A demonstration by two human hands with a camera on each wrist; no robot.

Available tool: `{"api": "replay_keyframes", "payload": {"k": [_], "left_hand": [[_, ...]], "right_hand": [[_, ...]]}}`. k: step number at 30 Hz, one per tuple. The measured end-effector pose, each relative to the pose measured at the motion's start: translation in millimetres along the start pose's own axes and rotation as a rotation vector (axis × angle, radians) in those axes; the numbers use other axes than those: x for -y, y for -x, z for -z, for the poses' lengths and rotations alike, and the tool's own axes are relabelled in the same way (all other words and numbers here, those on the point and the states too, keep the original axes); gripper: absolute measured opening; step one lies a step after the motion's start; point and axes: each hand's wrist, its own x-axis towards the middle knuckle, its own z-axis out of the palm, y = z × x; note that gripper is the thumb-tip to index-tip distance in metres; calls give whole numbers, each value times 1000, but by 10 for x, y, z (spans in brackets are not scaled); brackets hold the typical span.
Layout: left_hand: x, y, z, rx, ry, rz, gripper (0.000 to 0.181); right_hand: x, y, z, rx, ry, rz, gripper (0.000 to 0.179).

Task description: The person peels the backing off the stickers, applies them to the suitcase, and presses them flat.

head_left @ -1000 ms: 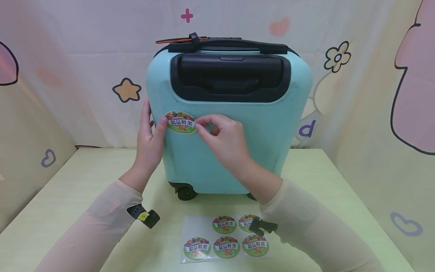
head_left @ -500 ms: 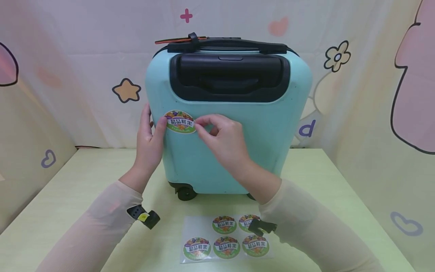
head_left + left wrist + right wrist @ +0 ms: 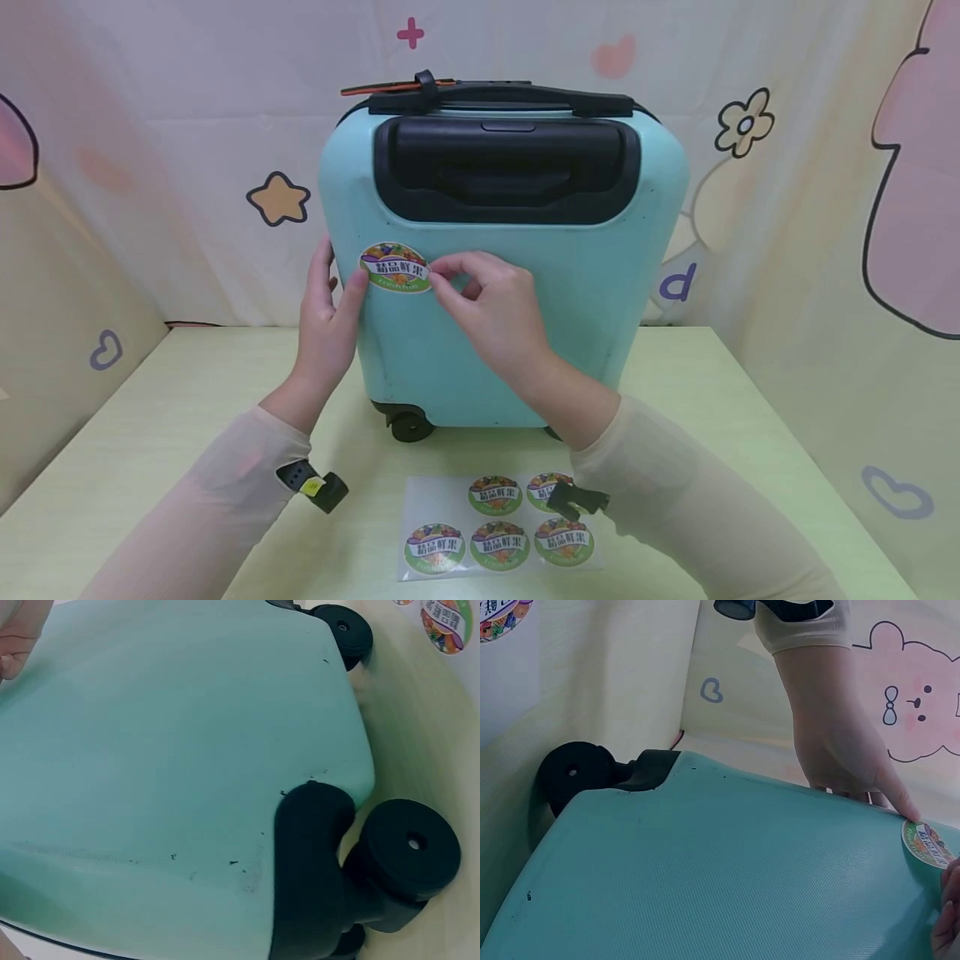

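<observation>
A light teal suitcase (image 3: 592, 308) stands upright on its wheels. On the left of its front is an oval fruit sticker (image 3: 393, 268) with Chinese lettering. My right hand (image 3: 498, 312) pinches the sticker's right edge between thumb and forefinger. Along the suitcase's left side rests my left hand (image 3: 324, 321), its fingers extended and partly behind the side, its thumb at the sticker's left edge. In the right wrist view, the left thumb touches one end of the sticker (image 3: 928, 844), while the right fingertips (image 3: 951, 889) are at the other end.
A sheet of stickers (image 3: 435, 500) lies on the pale table (image 3: 225, 367) in front of the suitcase, partly overlapped by the right wrist's black strap (image 3: 576, 500). Black wheels (image 3: 411, 427) support the suitcase. Patterned cloth (image 3: 225, 83) encloses the back and sides.
The left hand has slid slightly down and left, its thumb now lower at the sticker's edge. The sticker has shifted very slightly left. The right hand keeps its pinch almost unmoved.
</observation>
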Motion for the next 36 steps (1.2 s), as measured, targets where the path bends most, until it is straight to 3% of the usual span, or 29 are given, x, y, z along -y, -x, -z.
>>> {"api": "replay_keyframes", "payload": {"k": [3,6,8,11,13,16,23,36], "left_hand": [[-6,41,16,-12,-53,-4,65],[56,76,61,-53,-176,-108,68],[79,78,103,-89,-320,-277,67],[88,18,176,-152,-543,-596,61],[74,-45,221,-186,-663,-772,55],[42,-113,271,-180,-762,-898,51],[19,-165,320,-100,-853,-910,50],[90,-99,320,-74,-867,-965,43]], "right_hand": [[-2,5,-1,0,6,3,12],[-9,8,-7,5,12,5,12],[-11,9,-9,6,15,6,12],[-10,11,-7,4,15,10,12],[-12,12,-3,0,15,14,12],[-17,13,4,-6,19,18,12],[-20,5,6,-9,45,36,12],[2,1,9,1,64,37,12]]}}
